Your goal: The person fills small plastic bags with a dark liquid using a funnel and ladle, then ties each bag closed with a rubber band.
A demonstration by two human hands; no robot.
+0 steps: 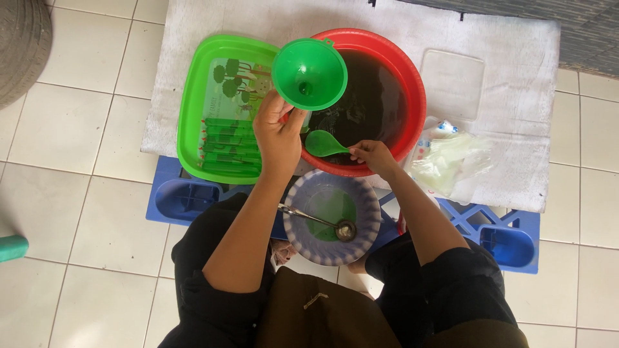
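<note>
Bright green plastic funnel (309, 73) & green plastic scoop (324, 143); round red plastic basin (412, 77) w/ dark brown liquid; green rectangular tray (191, 109), tree print; purple-striped round bowl (369, 212), green liquid inside; blue plastic crate (180, 196); white cloth (516, 71).

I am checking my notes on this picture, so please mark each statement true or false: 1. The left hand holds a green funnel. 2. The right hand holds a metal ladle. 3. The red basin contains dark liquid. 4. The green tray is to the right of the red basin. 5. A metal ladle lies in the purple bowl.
1. True: the left hand holds the green funnel.
2. False: the right hand holds a green spoon.
3. True: the red basin contains dark liquid.
4. False: the green tray is on its left.
5. True: the metal ladle lies in the purple bowl.
</note>
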